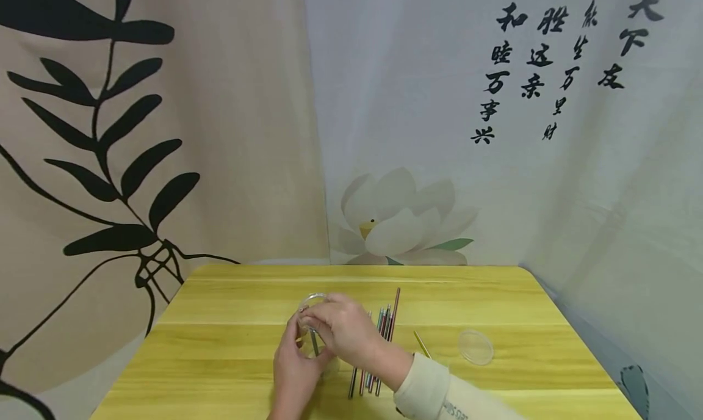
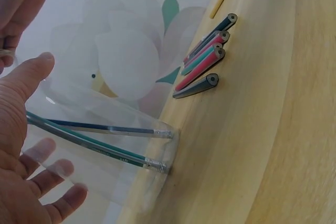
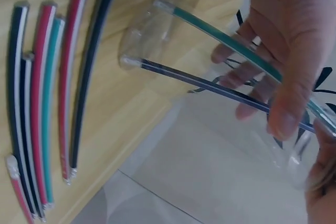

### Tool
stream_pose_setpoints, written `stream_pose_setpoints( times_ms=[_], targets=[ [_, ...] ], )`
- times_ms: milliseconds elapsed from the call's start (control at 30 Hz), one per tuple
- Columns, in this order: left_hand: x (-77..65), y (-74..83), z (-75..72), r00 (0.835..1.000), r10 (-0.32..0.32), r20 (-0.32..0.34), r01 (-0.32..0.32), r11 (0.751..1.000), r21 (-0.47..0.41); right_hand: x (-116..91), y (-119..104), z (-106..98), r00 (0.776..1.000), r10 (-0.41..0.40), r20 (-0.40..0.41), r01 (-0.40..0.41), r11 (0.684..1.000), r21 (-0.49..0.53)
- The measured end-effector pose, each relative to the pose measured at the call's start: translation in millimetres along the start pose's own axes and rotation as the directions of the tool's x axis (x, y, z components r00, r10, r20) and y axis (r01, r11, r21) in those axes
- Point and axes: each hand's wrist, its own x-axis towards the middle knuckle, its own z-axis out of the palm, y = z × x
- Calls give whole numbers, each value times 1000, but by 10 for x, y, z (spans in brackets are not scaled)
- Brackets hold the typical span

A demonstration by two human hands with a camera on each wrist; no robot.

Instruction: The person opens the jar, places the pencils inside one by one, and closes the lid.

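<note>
Here, lower centre, the left hand (image 1: pixel 295 366) grips a container (image 2: pixel 123 142) of pencils (image 2: pixel 105 128); the right hand's grip (image 1: pixel 346 327) I can't tell.

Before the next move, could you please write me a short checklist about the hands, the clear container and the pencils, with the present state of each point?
1. Left hand holds the clear container: ok.
2. Green pencil and dark pencil inside, metal-banded ends toward the base: ok.
3. Container's base resting on the table: cannot tell.
4. Right hand at the container's upper end: ok; what it pinches there: cannot tell.
5. All pencils inside: not ok; several loose pencils lie on the table.
6. Clear disc away from the hands: ok, flat on the table, to the right.
</note>
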Motion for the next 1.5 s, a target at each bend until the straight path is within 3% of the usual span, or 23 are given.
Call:
stream_pose_setpoints(
  times_ms=[267, 433, 533, 633, 733, 800, 833, 933, 1000, 1100, 1200, 1367, 1433, 1500],
  targets=[
    [-3, -4, -2, 1000, 7, -23, -7, 1000, 5, -36, 18, 87, 994, -77, -78, 72, 995, -73],
    [-11, -3, -16, 1000, 10, -24, -10, 1000, -10, 2, 13, 14, 994, -73, -85, 74, 997, 8],
    [-11, 3, -14, 1000, 3, -26, -4, 1000, -22, 12, 36, -81, 991, -33, -127, 42, 997, 69],
    [0, 26, 0, 999, -28, -19, 28, 999, -36, -14, 138, -230, 986, 56, -157, -42, 995, 93],
    [4, 51, 8, 999, -51, -12, 51, 998, -37, -131, 352, -395, 968, 225, -112, -214, 971, 106],
    [0, 65, 11, 998, -60, -10, 60, 998, -29, -284, 535, -502, 922, 386, -28, -382, 920, 91],
    [-6, 69, 10, 998, -66, -11, 65, 998, -25, -379, 631, -550, 884, 466, 18, -467, 882, 73],
    [-24, 78, 9, 996, -87, -6, 87, 996, -15, -716, 904, -689, 727, 668, 160, -672, 740, -35],
    [-32, 83, 11, 995, -103, 3, 103, 995, -10, -947, 1048, -787, 618, 748, 241, -747, 655, -119],
    [-30, 91, 10, 994, -113, 6, 113, 993, -13, -1235, 1180, -937, 504, 803, 317, -781, 581, -231],
    [-18, 97, 6, 994, -108, 0, 108, 994, -15, -1432, 1229, -1059, 433, 826, 360, -778, 545, -313],
    [-13, 99, 2, 995, -99, -1, 99, 995, -6, -1646, 1240, -1134, 354, 836, 420, -774, 514, -370],
    [-16, 96, 6, 995, -97, 3, 97, 995, -3, -1701, 1235, -1127, 348, 832, 432, -768, 517, -378],
    [-18, 92, 10, 995, -98, 5, 98, 995, 1, -1740, 1226, -1104, 358, 828, 432, -759, 527, -381]
  ],
)
